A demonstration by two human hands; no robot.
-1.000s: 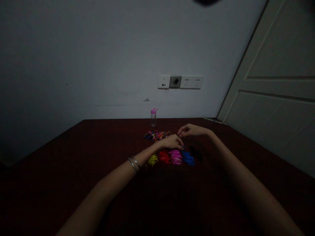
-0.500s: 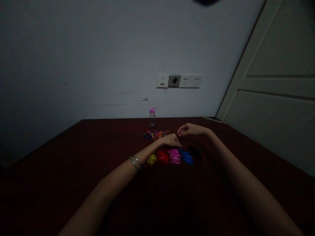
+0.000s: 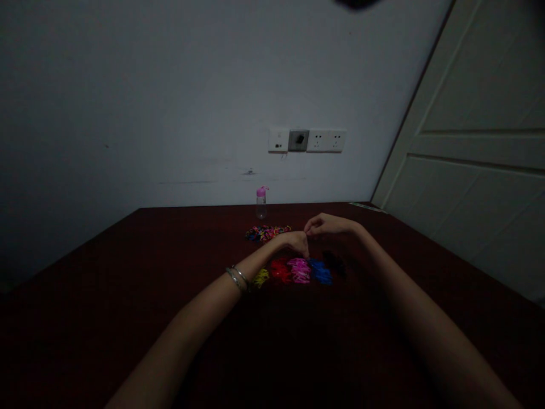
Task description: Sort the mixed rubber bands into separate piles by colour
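Note:
My left hand (image 3: 298,243), with bangles (image 3: 237,279) on its wrist, hangs fingers down just above the pink elastic bands (image 3: 300,271). Its fingers are pressed together; whatever they may hold is hidden. Close beside it on the right, my right hand (image 3: 327,225) has thumb and fingertips pinched together, and anything between them is too small to name. Separate piles of yellow bands (image 3: 260,278), red bands (image 3: 281,271), blue bands (image 3: 320,271) and dark bands (image 3: 334,263) lie in a row with the pink ones. Behind my left forearm is a mixed-colour heap of bands (image 3: 266,233).
A clear bottle with a pink cap (image 3: 261,205) stands behind the heap on the dark red table (image 3: 191,238). Wall sockets (image 3: 326,141) sit above the table's back edge. To the right is a pale panelled door (image 3: 468,153). The light is dim.
My left hand has bent further down at the wrist, its fingertips drawing in toward the pink pile. My right hand stays pinched in nearly the same place. The view has shifted slightly.

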